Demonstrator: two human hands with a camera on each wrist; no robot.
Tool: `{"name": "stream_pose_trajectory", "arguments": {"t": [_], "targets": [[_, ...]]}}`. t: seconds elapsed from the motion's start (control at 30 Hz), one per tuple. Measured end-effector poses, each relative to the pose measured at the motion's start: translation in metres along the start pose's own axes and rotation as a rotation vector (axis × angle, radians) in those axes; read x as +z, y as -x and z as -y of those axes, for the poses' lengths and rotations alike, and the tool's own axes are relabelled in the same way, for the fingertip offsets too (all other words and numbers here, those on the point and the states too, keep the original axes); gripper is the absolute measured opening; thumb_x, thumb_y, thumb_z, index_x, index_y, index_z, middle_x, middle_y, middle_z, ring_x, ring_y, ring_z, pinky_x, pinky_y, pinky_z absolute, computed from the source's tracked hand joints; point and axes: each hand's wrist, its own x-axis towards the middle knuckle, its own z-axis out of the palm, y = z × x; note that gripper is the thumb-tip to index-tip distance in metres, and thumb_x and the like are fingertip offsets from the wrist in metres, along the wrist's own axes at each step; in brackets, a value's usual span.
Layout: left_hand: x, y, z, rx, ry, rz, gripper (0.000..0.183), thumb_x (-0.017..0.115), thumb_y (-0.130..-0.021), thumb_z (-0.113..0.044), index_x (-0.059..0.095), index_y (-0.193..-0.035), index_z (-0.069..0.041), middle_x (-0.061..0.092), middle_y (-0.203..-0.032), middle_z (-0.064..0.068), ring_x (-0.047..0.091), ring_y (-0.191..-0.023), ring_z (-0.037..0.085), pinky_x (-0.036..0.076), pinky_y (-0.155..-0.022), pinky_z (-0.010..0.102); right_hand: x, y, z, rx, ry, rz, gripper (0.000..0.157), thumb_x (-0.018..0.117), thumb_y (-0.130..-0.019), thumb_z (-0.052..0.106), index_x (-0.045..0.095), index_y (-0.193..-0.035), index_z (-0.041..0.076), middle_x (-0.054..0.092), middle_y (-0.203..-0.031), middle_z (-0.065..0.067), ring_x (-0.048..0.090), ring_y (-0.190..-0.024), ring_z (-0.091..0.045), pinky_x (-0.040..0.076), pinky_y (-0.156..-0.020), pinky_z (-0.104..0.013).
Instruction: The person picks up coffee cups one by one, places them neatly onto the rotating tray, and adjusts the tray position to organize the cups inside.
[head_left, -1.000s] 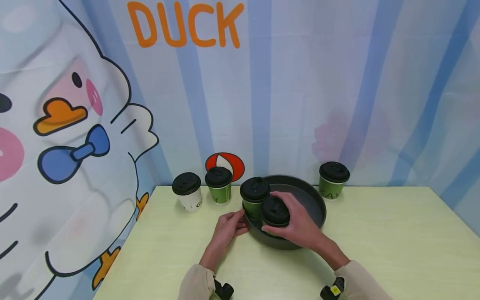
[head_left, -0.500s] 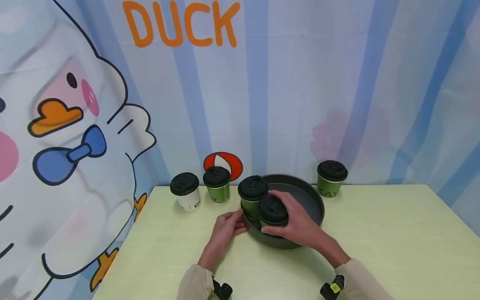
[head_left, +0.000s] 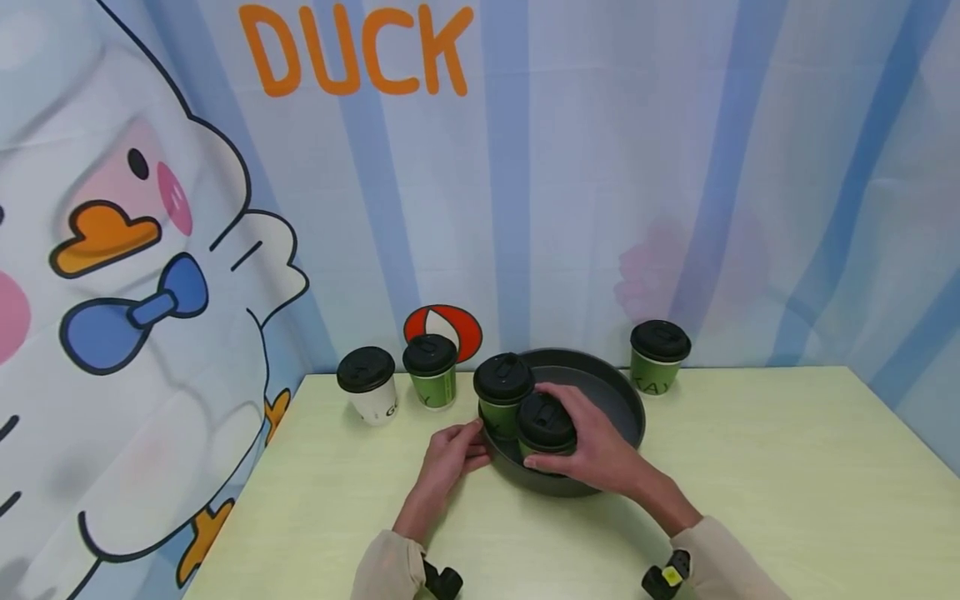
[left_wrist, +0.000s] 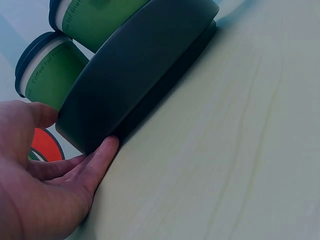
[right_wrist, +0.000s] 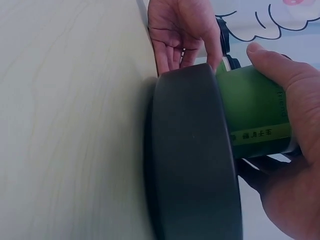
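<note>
A dark grey round pan [head_left: 611, 400] sits on the table. Two green paper cups with black lids stand inside, against its near left side. My right hand [head_left: 600, 446] grips the nearer cup [head_left: 545, 423] from its right, thumb at the front and fingers behind. The other cup [head_left: 502, 379] in the pan is just behind it, close beside it. At the pan's left edge, my left hand [head_left: 447, 458] holds its wall. In the left wrist view, the thumb is near the pan's rim and the fingers [left_wrist: 102, 157] reach its lower edge.
A white lidded cup [head_left: 372, 400] and a green lidded cup [head_left: 432, 383] stand at the back left of the pale table [head_left: 750, 483]. Another green cup [head_left: 658, 371] is behind the pan on the right. A printed curtain [head_left: 570, 167] hangs behind.
The head view has shifted slightly, so the whole scene slides a little left. Both hands, the pan and the cups keep their places relative to each other.
</note>
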Motion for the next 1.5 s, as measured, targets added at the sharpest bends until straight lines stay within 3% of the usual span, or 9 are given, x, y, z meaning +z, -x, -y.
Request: {"name": "stream_pose_trajectory", "arguments": {"t": [0.17,0.3,0.4,0.53,0.7,0.87,1.0,1.1,1.5], "targets": [[0.002,0.000,0.000,-0.003,0.003,0.007,0.049,0.061,-0.105,-0.032,0.058,-0.125,0.013,0.065,-0.106,0.013,0.068,-0.086,0.013,0.063,-0.084,0.031,-0.011,0.008,-0.006,0.016,-0.050,0.004,0.102,0.089,-0.081,0.045,0.032,-0.161,0.020,0.042,-0.157,-0.010,0.043,-0.143,-0.031,0.044,-0.111,-0.058],[0.002,0.001,0.000,-0.002,-0.001,0.004,0.049,0.061,-0.105,-0.032,0.058,-0.126,0.013,0.065,-0.106,0.014,0.068,-0.086,0.014,0.063,-0.083,0.031,-0.025,0.018,-0.021,0.024,-0.129,-0.090,0.075,0.078,-0.095,0.026,0.038,-0.158,0.015,0.048,-0.152,-0.013,0.052,-0.135,-0.037,0.048,-0.108,-0.055],[0.002,0.001,0.000,-0.008,-0.010,-0.004,0.051,0.060,-0.105,-0.033,0.057,-0.128,0.013,0.065,-0.108,0.014,0.068,-0.087,0.014,0.063,-0.083,0.031,-0.034,0.026,-0.036,0.055,-0.092,-0.237,0.047,0.065,-0.104,0.017,0.050,-0.148,0.008,0.058,-0.140,-0.013,0.060,-0.123,-0.033,0.052,-0.103,-0.050],[0.001,0.002,0.000,-0.001,-0.010,-0.003,0.052,0.060,-0.106,-0.033,0.057,-0.129,0.013,0.066,-0.108,0.015,0.068,-0.088,0.015,0.063,-0.084,0.032,-0.041,0.038,-0.054,0.227,0.024,-0.367,0.034,0.055,-0.110,0.024,0.059,-0.134,0.001,0.063,-0.126,-0.015,0.064,-0.112,-0.032,0.054,-0.095,-0.050],[-0.002,0.004,-0.001,0.025,0.013,0.001,0.048,0.059,-0.106,-0.029,0.058,-0.127,0.014,0.066,-0.103,0.014,0.069,-0.086,0.016,0.063,-0.084,0.033,-0.042,0.049,-0.070,0.518,0.056,-0.229,0.050,0.041,-0.113,0.037,0.058,-0.132,-0.006,0.065,-0.119,-0.024,0.063,-0.110,-0.040,0.052,-0.093,-0.054],[-0.003,0.004,0.000,0.025,0.022,-0.004,0.049,0.059,-0.106,-0.030,0.057,-0.127,0.015,0.066,-0.104,0.013,0.069,-0.086,0.016,0.063,-0.084,0.034,-0.042,0.046,-0.079,0.640,-0.052,-0.134,0.058,0.036,-0.114,0.040,0.061,-0.130,-0.010,0.071,-0.103,-0.018,0.068,-0.094,-0.029,0.053,-0.087,-0.043],[-0.002,0.003,0.000,0.016,0.020,-0.010,0.048,0.060,-0.106,-0.030,0.058,-0.126,0.014,0.066,-0.103,0.013,0.069,-0.086,0.015,0.063,-0.084,0.033,-0.044,0.043,-0.084,0.690,-0.284,-0.123,0.057,0.040,-0.114,0.037,0.058,-0.126,-0.016,0.068,-0.086,-0.010,0.066,-0.074,-0.018,0.057,-0.072,-0.030],[-0.002,0.003,0.000,0.010,0.014,-0.017,0.046,0.060,-0.106,-0.029,0.059,-0.124,0.013,0.065,-0.103,0.013,0.068,-0.086,0.015,0.063,-0.083,0.031,-0.047,0.044,-0.086,0.700,-0.434,-0.120,0.056,0.043,-0.113,0.033,0.055,-0.127,-0.019,0.065,-0.084,-0.007,0.064,-0.073,-0.015,0.059,-0.070,-0.027],[0.003,0.000,0.001,0.003,0.008,-0.021,0.046,0.060,-0.105,-0.029,0.059,-0.123,0.014,0.065,-0.103,0.014,0.068,-0.086,0.015,0.063,-0.083,0.031,-0.059,0.056,-0.083,0.707,-0.647,-0.004,0.056,0.046,-0.113,0.033,0.048,-0.127,-0.021,0.069,-0.088,-0.011,0.070,-0.078,-0.016,0.063,-0.077,-0.030]]}}
